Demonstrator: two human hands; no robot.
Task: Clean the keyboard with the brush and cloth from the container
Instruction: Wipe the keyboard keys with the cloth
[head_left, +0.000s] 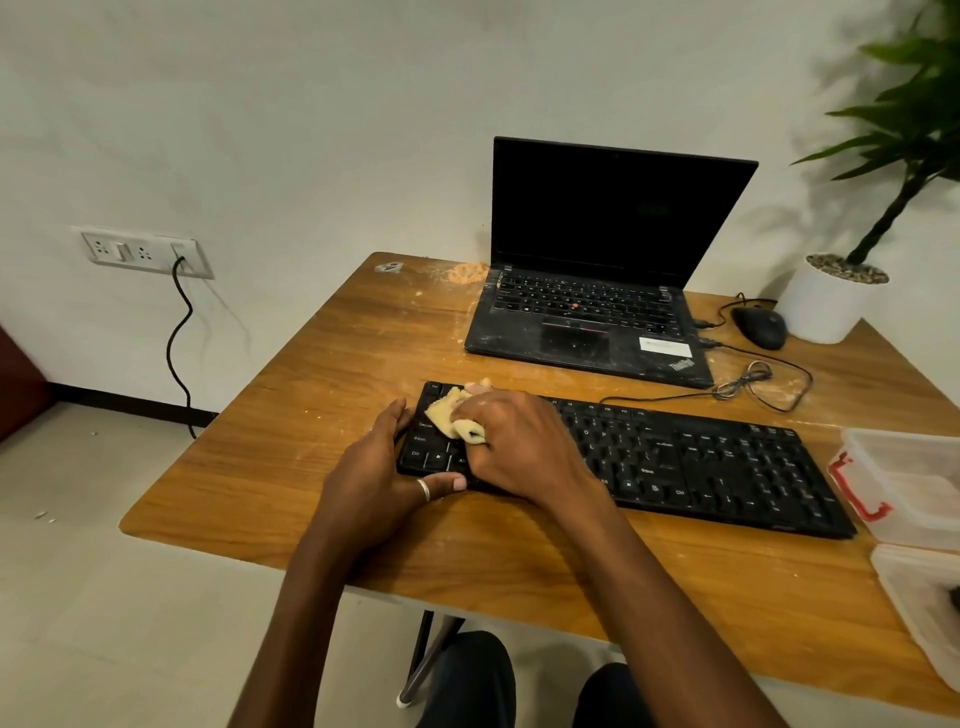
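Note:
A long black keyboard (675, 462) lies across the wooden table. My right hand (519, 441) presses a crumpled yellow cloth (454, 418) onto the keys at the keyboard's left end, fingers curled round it. My left hand (384, 473) holds the keyboard's left edge, thumb along the front edge, a ring on it. A clear plastic container (914, 478) with a red latch stands at the right; its lid (919, 603) lies in front of it with a dark object barely visible at the frame edge. No brush is clearly seen.
An open black dusty laptop (597, 312) sits behind the keyboard. A black mouse (759, 327) and coiled cable (748, 384) lie to its right, beside a white plant pot (831, 306). Crumbs and dust (467, 273) mark the table's far side. My knees show below the table edge.

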